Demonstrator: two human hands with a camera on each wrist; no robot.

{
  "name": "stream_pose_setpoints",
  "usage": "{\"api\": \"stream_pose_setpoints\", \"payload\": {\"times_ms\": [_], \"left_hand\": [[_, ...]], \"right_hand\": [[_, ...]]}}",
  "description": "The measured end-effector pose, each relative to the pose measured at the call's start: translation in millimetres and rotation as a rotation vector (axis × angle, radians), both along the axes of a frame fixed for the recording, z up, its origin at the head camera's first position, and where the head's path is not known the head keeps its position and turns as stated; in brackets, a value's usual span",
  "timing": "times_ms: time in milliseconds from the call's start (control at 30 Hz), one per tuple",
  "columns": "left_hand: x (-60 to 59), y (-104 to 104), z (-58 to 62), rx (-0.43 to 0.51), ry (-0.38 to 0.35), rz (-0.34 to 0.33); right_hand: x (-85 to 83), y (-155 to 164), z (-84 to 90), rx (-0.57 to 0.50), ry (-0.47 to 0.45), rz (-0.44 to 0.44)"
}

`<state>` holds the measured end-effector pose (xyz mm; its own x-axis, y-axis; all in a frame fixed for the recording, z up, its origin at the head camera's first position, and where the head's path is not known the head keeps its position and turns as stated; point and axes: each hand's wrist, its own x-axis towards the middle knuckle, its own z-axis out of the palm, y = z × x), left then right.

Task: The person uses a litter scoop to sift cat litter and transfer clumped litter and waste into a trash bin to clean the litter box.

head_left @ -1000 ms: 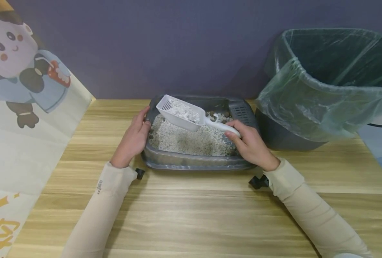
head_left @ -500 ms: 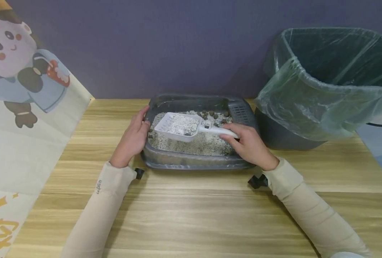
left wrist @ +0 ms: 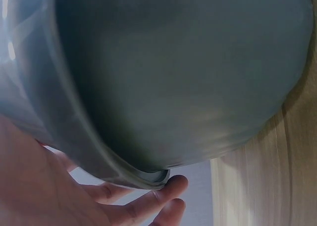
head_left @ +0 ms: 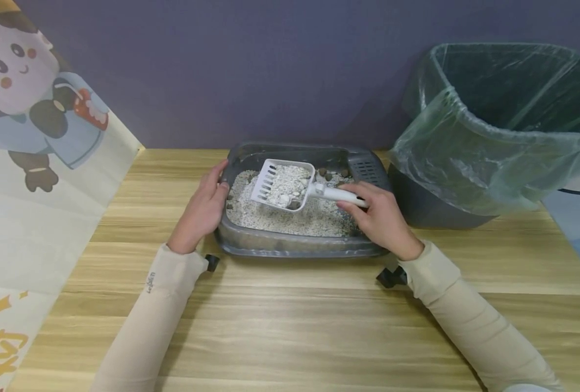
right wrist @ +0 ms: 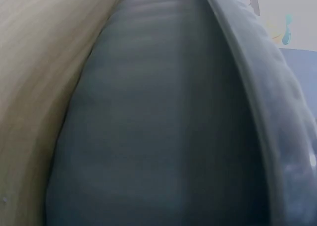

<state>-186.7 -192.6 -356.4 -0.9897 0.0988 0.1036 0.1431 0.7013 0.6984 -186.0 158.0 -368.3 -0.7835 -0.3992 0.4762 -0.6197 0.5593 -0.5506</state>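
Presently the right hand (head_left: 380, 218) has its grip closed round the handle of the white slotted scoop (head_left: 290, 186), fingers curled over the handle's near end. The scoop's long axis runs roughly left to right: the handle points toward the right hand, the slotted head lies to the left of that grip, raised a little above the litter (head_left: 275, 218) and carrying pale granules with a dark lump at its near edge. The head sits over the middle of the grey litter tray (head_left: 290, 246), which stands on the table (head_left: 290, 326). The left hand (head_left: 202, 209) rests flat against the tray's left wall, fingers relaxed over the rim, holding nothing. The lined bin (head_left: 495, 130) stands just beside the tray on the right, on the same side as the gripping hand. Dark pellets (head_left: 331, 174) lie in the tray's far right corner.
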Motion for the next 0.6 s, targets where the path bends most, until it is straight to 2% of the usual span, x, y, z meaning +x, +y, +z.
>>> {"api": "stream_pose_setpoints", "payload": {"times_ms": [133, 300, 467, 600], "left_hand": [[0.1, 0.3, 0.6, -0.011, 0.003, -0.005], [-0.2, 1.5, 1.7, -0.006, 0.007, -0.014], [0.6, 1.2, 2.4, -0.009, 0.004, -0.009], [1.3, 0.2, 2.2, -0.015, 0.0, -0.002]], "right_hand": [[4.2, 1.8, 5.5, 0.007, -0.04, -0.027], [15.4, 7.5, 25.7, 0.066, -0.12, -0.066], [26.3, 14.5, 48.8, 0.171, -0.116, -0.094], [31.1, 20.3, 60.1, 0.235, -0.088, -0.108]]}}
